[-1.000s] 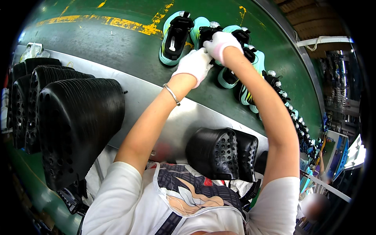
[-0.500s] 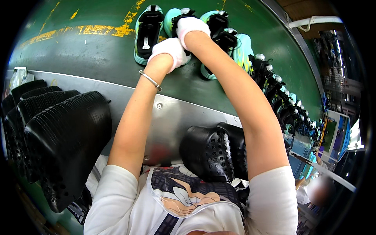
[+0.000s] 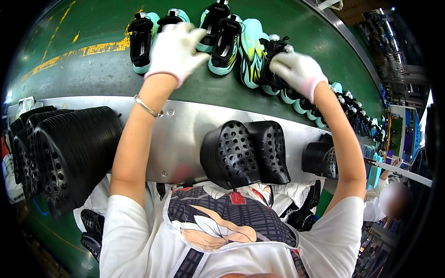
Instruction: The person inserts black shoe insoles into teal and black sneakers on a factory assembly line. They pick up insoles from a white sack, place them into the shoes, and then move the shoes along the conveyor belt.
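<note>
The person reaches both gloved hands out over a green conveyor belt (image 3: 92,69) lined with teal-and-black shoes. The left hand (image 3: 174,48) hovers over the gap between 2 shoes, its fingers loosely spread and its thumb pointing right toward the next pair; it seems to rest on or just above the black-topped shoe (image 3: 169,18) beneath it, and no closed pinch shows. Just left of that hand stands another shoe (image 3: 140,39), apart from the fingers. Between the 2 hands sit a pair of black-tongued shoes (image 3: 222,39) and a teal shoe with yellow flame marks (image 3: 252,53) lying on its side. The right hand (image 3: 296,72) is curled down over a black-and-teal shoe (image 3: 273,65), fingers wrapped on its upper, seemingly gripping it. To handle the shoes well, each hand would best take 1 shoe by its upper and keep it from knocking its neighbours, which stand close together. Nearer the body than both hands, black perforated moulds (image 3: 232,155) hang along a metal rail (image 3: 185,129).
</note>
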Demonstrator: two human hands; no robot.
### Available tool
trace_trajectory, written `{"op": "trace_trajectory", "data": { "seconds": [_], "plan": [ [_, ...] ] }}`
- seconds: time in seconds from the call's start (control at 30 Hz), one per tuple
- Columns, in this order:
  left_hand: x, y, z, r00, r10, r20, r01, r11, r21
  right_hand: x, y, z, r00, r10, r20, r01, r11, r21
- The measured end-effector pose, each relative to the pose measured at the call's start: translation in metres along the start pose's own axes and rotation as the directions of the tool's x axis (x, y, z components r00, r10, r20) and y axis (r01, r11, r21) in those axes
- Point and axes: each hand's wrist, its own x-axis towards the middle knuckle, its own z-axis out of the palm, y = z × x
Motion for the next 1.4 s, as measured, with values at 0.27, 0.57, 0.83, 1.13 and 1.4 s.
{"op": "trace_trajectory", "data": {
  "seconds": [0.27,0.57,0.83,1.13,1.4],
  "plan": [
    [0.037,-0.008,0.056,0.951,0.175,0.254,-0.197,0.979,0.061,0.011,0.002,0.091,0.961,-0.156,-0.228,0.117,0.977,-0.177],
    [0.030,-0.011,0.055,0.980,0.130,0.153,-0.138,0.990,0.041,0.033,0.006,0.091,0.994,0.110,-0.027,-0.111,0.994,-0.021],
    [0.033,-0.007,0.041,0.910,0.044,0.413,-0.106,0.986,0.129,0.057,0.006,0.076,0.961,0.269,0.070,-0.262,0.960,-0.096],
    [-0.003,0.025,0.080,0.924,0.221,0.314,-0.212,0.975,-0.062,0.040,0.024,0.080,0.981,-0.029,-0.194,-0.024,0.965,-0.262],
    [-0.025,0.010,0.060,0.962,0.177,0.206,-0.185,0.983,0.019,-0.121,-0.089,0.013,0.935,-0.196,-0.297,0.294,0.896,0.334]
  ]
}}
